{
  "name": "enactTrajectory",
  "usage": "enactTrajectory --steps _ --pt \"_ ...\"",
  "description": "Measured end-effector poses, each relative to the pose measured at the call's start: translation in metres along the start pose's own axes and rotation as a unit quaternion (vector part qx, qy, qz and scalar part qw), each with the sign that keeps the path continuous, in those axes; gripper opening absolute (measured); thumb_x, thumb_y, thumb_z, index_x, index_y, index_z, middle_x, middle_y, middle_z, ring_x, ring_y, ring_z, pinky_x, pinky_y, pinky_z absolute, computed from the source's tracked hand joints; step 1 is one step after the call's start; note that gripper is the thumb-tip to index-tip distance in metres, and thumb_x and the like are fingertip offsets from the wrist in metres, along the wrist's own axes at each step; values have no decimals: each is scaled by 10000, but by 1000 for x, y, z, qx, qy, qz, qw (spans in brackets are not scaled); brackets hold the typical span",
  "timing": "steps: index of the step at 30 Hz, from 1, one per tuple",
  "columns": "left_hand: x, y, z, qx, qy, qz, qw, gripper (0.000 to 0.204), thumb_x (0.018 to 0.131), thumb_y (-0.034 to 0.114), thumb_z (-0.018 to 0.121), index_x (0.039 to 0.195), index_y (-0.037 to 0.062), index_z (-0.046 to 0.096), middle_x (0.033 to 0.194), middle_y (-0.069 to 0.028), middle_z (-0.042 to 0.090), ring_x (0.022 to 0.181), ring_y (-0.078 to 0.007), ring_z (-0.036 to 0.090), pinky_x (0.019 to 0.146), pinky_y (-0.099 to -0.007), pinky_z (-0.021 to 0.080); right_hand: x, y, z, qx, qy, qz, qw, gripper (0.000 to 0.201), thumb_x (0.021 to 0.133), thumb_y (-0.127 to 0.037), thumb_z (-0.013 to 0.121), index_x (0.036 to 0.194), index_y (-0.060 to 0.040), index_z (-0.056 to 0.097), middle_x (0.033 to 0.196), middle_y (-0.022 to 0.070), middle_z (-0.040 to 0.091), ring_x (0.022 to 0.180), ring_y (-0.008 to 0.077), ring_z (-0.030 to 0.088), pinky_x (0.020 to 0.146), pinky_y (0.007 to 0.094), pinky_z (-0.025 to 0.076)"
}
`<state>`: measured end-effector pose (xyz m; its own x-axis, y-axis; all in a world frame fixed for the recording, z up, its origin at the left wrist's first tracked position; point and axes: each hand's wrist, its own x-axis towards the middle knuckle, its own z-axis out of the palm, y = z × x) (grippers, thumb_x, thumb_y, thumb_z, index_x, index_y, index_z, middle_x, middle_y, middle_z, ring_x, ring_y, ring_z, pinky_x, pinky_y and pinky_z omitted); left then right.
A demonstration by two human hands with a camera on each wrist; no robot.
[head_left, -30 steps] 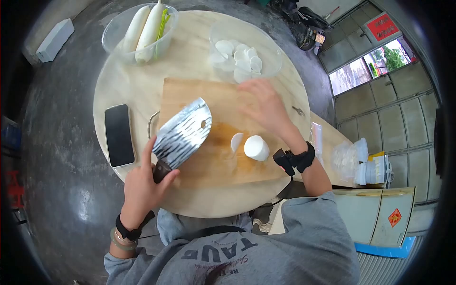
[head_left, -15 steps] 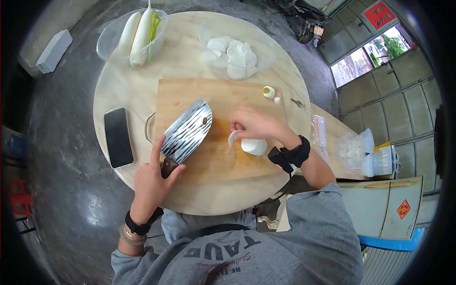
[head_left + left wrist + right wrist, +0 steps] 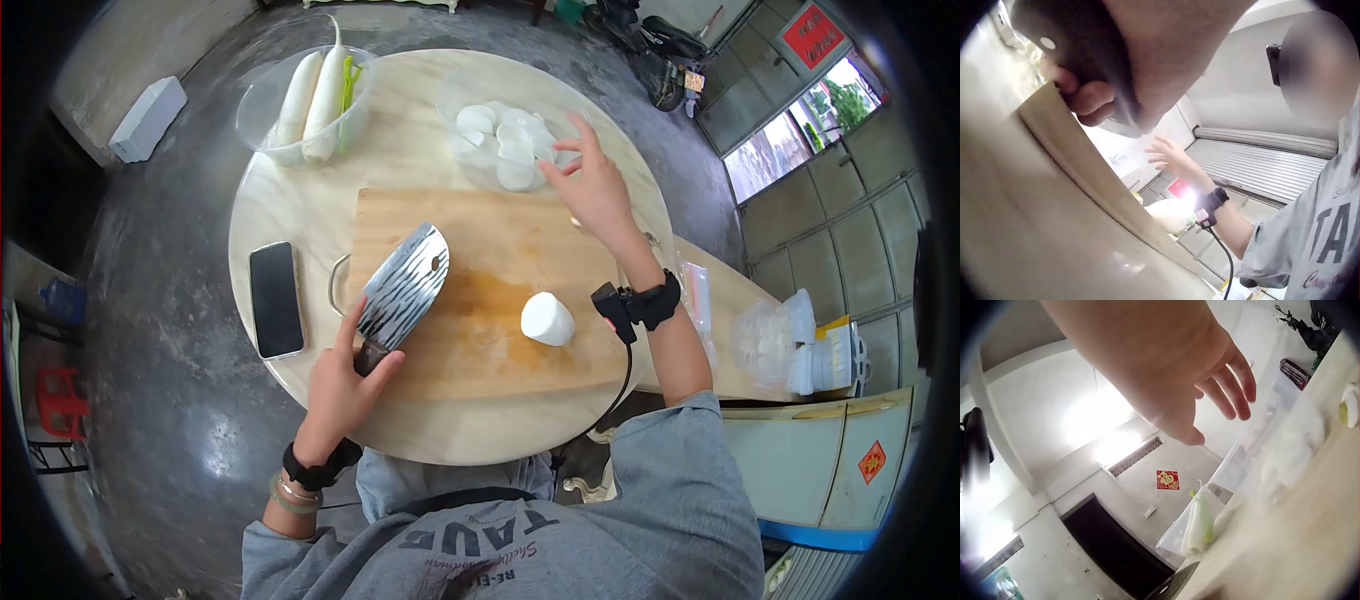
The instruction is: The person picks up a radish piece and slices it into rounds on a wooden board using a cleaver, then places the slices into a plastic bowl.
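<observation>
My left hand (image 3: 342,390) grips the dark handle of a cleaver (image 3: 405,285), whose broad blade lies over the left part of the wooden cutting board (image 3: 470,215). In the left wrist view the curled fingers (image 3: 1096,100) wrap the handle. My right hand (image 3: 598,195), fingers spread and holding nothing, is at the right edge of a clear bowl with white slices (image 3: 515,165); the right wrist view also shows this hand (image 3: 1166,375) with its fingers apart. A white radish piece (image 3: 547,320) lies on the board's right part.
A clear bowl with whole white radishes (image 3: 325,110) stands at the back left of the round table (image 3: 470,430). A phone (image 3: 276,300) lies at the left, beside the board's metal handle (image 3: 336,285). Plastic bags and containers (image 3: 775,340) are on the surface at the right.
My right hand has let go of the thin slice it pinched beside the radish piece and has moved up to the slice bowl. The left hand still grips the cleaver.
</observation>
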<state>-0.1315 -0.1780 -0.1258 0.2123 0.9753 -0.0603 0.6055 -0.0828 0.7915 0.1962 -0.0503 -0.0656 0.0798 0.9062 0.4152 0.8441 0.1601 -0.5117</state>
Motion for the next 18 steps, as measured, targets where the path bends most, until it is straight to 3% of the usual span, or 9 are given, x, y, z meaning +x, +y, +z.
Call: enactTrajectory --steps 4,5,7,10,13,16,17,18 --pt "-1 -1 2 7 6 -20 1000 793 780 321 724 1398 18 330 552 -123 573 445 -229 534 464 -331 386 -36 1 -26 27 -183 -12 983 530 803 -287 663 1263 -99 480 1015 50 655 776 193 632 689 327 503" --pt "-3 1 2 20 17 -5 1000 766 785 278 725 1395 18 342 527 -75 543 432 -160 494 450 -290 362 -47 2 -32 66 -230 6 971 520 797 -287 672 1246 -98 491 1016 52 653 801 197 631 702 332 502" --pt "-7 1 9 -144 -5 -37 989 731 791 179 714 1402 24 343 522 0 482 451 -74 431 449 -239 323 -71 4 -42 147 -319 42 935 501 785 -288 690 1213 -95 514 1017 56 649 850 207 627 729 340 499" --pt "-21 24 10 -144 -25 2 989 715 784 59 687 1413 45 346 541 41 429 482 -28 375 461 -204 288 -104 3 -50 89 -341 11 936 439 787 -264 701 1148 -76 536 1045 75 632 939 217 607 781 344 491" --pt "-30 33 26 -242 -56 -9 969 728 772 -11 664 1423 71 348 546 44 421 479 -33 362 469 -199 282 -133 8 -37 119 -276 20 953 398 790 -230 703 1115 -71 535 1101 93 607 997 227 592 834 346 479" --pt "-36 42 46 -288 -103 -23 952 733 771 -44 636 1429 96 347 622 -9 532 525 -42 424 516 -193 347 -149 12 -23 143 -200 10 969 410 779 -96 698 1145 -59 517 1178 99 569 1086 192 548 928 328 434" --pt "-35 46 49 -306 -123 -29 944 730 772 -43 632 1429 96 347 649 -25 568 535 -47 446 528 -195 364 -154 11 -18 179 -170 29 969 401 778 -117 708 1128 -57 522 1160 102 574 1066 220 558 914 338 442" --pt "-29 47 52 -196 -91 106 971 710 778 -28 633 1420 87 353 759 -110 640 541 -119 526 569 -223 432 -158 10 -12 214 -139 46 966 394 776 -138 717 1112 -55 527 1143 105 579 1047 248 568 899 347 449"
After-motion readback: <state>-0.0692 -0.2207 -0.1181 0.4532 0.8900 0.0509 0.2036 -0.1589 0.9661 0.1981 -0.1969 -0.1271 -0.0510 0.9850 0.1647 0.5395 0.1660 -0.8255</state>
